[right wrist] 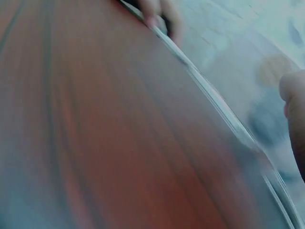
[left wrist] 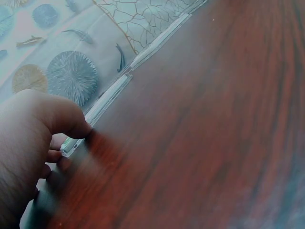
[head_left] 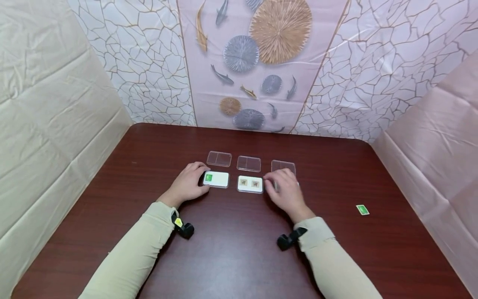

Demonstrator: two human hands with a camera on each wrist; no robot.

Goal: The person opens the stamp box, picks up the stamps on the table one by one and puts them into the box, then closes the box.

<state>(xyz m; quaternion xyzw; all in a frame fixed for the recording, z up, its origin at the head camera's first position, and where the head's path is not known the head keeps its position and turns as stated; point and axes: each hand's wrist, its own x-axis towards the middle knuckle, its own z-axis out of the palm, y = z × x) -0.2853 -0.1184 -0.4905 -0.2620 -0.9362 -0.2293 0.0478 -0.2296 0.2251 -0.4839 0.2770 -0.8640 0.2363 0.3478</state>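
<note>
On the table lies a flat clear case (head_left: 221,180) with a white inside and a green card at its left end. My left hand (head_left: 187,182) holds this case by its left end, thumb at the near edge and index finger at the far edge. To its right is a second white-backed case (head_left: 250,184) with two small brown-patterned pictures. My right hand (head_left: 286,190) is just right of that case, fingers bent and apart from it. Below the right hand, the edge of another clear case (right wrist: 281,202) shows; most of it is hidden.
Behind the cases lie three clear divided plastic pieces, left (head_left: 219,158), middle (head_left: 248,163) and right (head_left: 282,166), the last partly covered by the right hand. A small green card (head_left: 362,209) lies far right on the brown table (head_left: 224,257). Cloth walls surround the table.
</note>
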